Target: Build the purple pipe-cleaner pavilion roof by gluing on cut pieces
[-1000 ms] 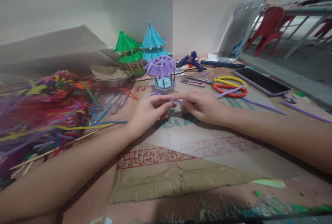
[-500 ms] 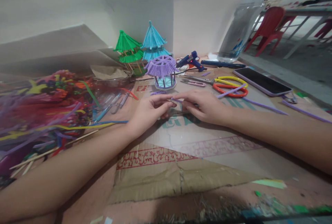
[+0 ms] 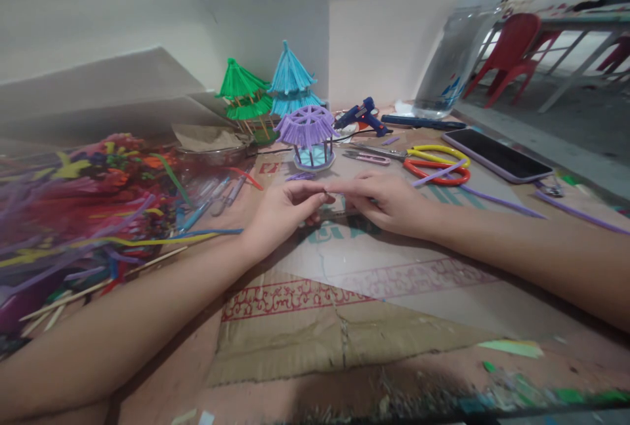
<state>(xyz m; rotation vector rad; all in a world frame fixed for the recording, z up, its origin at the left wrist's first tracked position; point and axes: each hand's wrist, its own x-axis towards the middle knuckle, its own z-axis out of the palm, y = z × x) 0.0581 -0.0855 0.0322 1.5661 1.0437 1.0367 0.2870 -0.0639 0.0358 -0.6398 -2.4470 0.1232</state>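
My left hand (image 3: 290, 207) is closed in a pinch, thumb against index finger, over the middle of the board. Half a second ago a short purple pipe cleaner showed at these fingertips; now the fingers mostly hide it. My right hand (image 3: 384, 201) meets it from the other side, its index fingertip touching the left fingertips and its other fingers curled under. What the right fingers hold is hidden. Just beyond the hands stands a small purple pavilion (image 3: 308, 124) with a fringed roof and pale blue floor. Loose purple pieces (image 3: 300, 176) lie in front of it.
Behind stand green (image 3: 242, 87) and blue (image 3: 287, 80) tiered pavilions. A glue gun (image 3: 367, 117), scissors (image 3: 437, 178), phone (image 3: 497, 155) and large water bottle (image 3: 450, 58) are to the right. Coloured pipe cleaners (image 3: 103, 176) and wooden sticks (image 3: 105, 286) heap at left. Cardboard (image 3: 295, 340) covers the table.
My right index finger has straightened and slid slightly left onto the left fingertips. The purple piece between the hands has gone mostly out of sight. The left hand has barely moved.
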